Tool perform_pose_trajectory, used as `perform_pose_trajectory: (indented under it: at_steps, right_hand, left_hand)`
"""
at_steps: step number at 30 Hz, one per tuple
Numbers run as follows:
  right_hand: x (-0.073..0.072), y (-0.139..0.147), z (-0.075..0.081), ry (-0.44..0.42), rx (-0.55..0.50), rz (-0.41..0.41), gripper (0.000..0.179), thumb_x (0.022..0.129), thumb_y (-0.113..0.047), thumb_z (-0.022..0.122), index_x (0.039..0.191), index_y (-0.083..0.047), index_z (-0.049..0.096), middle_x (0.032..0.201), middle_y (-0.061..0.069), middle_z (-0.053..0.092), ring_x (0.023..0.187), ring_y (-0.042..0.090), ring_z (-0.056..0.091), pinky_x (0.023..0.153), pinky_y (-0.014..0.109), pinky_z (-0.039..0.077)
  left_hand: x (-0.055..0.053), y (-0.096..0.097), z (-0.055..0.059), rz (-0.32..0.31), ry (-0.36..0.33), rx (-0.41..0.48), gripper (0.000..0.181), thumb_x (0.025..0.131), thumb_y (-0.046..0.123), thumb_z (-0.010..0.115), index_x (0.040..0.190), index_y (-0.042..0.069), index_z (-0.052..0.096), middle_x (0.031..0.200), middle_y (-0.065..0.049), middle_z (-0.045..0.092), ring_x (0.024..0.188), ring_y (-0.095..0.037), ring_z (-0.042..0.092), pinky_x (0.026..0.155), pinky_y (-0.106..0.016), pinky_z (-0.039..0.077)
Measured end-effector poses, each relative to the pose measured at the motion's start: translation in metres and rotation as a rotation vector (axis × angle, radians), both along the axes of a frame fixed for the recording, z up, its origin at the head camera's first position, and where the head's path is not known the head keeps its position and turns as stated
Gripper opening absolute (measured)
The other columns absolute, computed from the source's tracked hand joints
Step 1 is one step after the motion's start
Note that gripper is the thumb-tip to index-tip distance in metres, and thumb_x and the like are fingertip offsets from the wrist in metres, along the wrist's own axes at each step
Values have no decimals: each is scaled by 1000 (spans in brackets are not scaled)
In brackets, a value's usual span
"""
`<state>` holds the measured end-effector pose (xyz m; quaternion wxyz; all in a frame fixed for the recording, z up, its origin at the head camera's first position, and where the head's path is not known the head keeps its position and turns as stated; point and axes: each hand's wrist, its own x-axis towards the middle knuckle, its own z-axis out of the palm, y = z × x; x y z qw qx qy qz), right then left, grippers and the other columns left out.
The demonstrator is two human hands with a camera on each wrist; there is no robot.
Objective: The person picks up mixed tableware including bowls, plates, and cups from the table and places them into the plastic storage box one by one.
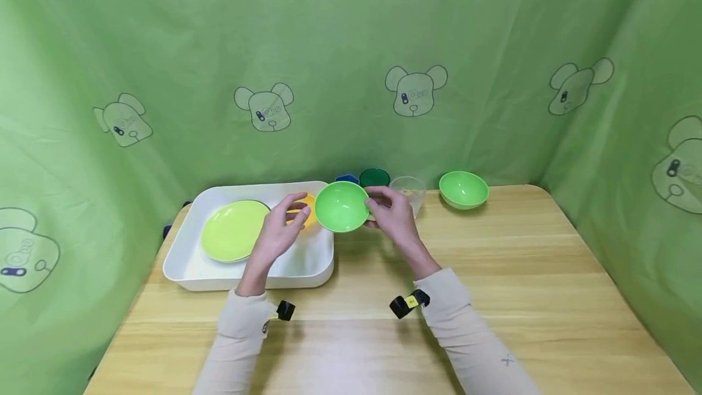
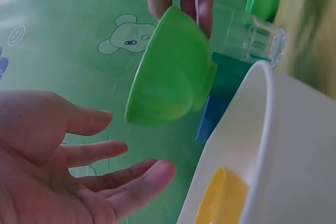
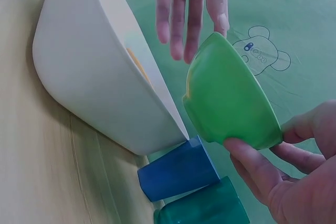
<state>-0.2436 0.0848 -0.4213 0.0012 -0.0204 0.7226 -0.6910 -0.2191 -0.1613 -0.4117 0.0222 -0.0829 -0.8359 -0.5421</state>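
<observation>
A light green bowl [image 1: 342, 206] is held in the air by my right hand [image 1: 393, 214], whose thumb and fingers pinch its right side. Its hollow faces toward the head camera. My left hand [image 1: 282, 226] reaches toward the bowl's left side with its fingers spread, and the left wrist view shows a gap between this hand [image 2: 79, 166] and the bowl [image 2: 170, 72]. Below the left hand is a white tub [image 1: 189, 282] with a yellow-green plate [image 1: 230, 230] inside. An orange-yellow bowl [image 2: 223, 198] also sits in the tub, partly hidden by the left hand in the head view.
Behind the held bowl stand a blue cup [image 3: 178, 170], a dark green cup [image 1: 375, 177] and a clear cup [image 2: 254, 38]. A second green bowl [image 1: 464, 190] stands at the back right of the wooden table [image 1: 521, 261]. Green curtains [image 1: 340, 29] surround the table.
</observation>
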Motion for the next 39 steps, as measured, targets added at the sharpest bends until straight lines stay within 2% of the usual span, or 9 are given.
perform_pose_trajectory:
  at_steps: [5, 10, 16, 20, 26, 31, 35, 39]
  right_hand:
    - [1, -4, -1, -11, -34, 9, 32, 100, -5, 61, 131, 2, 64, 122, 25, 63, 108, 32, 66, 78, 38, 63]
    - [2, -10, -1, -5, -52, 6, 31, 100, -4, 61, 130, 2, 64, 121, 24, 63, 106, 32, 66, 79, 42, 62]
    - [3, -15, -1, 0, -53, -4, 29, 99, -3, 62, 128, 2, 66, 119, 22, 63, 103, 31, 67, 80, 47, 62]
    - [3, -16, -3, 2, -56, -3, 30, 99, -2, 62, 128, 2, 65, 119, 22, 63, 104, 32, 67, 81, 49, 62]
    - [2, -17, -4, -2, -61, 50, 32, 100, -3, 63, 131, 3, 63, 121, 23, 62, 106, 33, 68, 87, 48, 60]
    - [3, -16, -5, 14, -29, 115, 37, 101, -12, 64, 135, 1, 60, 126, 23, 62, 114, 35, 66, 92, 46, 58]
    - [6, -11, -5, 31, 31, 125, 38, 102, -19, 64, 136, -3, 61, 130, 18, 62, 118, 35, 65, 92, 42, 59]
    - [11, -1, -3, 36, 74, 121, 37, 102, -20, 65, 136, -5, 62, 129, 15, 63, 116, 31, 65, 92, 40, 59]
  left_hand:
    - [-2, 8, -1, -20, -21, 67, 44, 103, 9, 58, 144, -5, 51, 133, -28, 59, 117, -43, 64, 88, -38, 61]
    - [-3, 13, -1, -4, -20, 95, 41, 100, 2, 59, 140, -6, 54, 131, -29, 60, 113, -44, 65, 83, -36, 62]
    - [-5, 16, 2, 45, -22, 88, 40, 94, -6, 58, 134, -7, 60, 125, -30, 64, 105, -43, 69, 76, -32, 63]
    - [-7, 15, 6, 52, -37, 67, 41, 92, -7, 57, 133, -7, 61, 122, -29, 66, 103, -42, 71, 73, -31, 63]
    - [-11, 9, 7, 61, -73, 86, 43, 89, -8, 55, 131, -11, 61, 120, -32, 66, 104, -43, 70, 73, -31, 63]
    - [-16, 0, 8, 73, -124, 125, 40, 90, -9, 53, 128, -13, 62, 118, -33, 65, 101, -39, 71, 74, -34, 63]
    - [-22, -10, 8, 104, -165, 163, 41, 90, -8, 52, 130, -15, 60, 120, -33, 63, 96, -32, 70, 76, -34, 63]
    - [-27, -20, 8, 128, -188, 147, 42, 91, -8, 53, 132, -14, 58, 123, -33, 62, 98, -33, 69, 76, -31, 62]
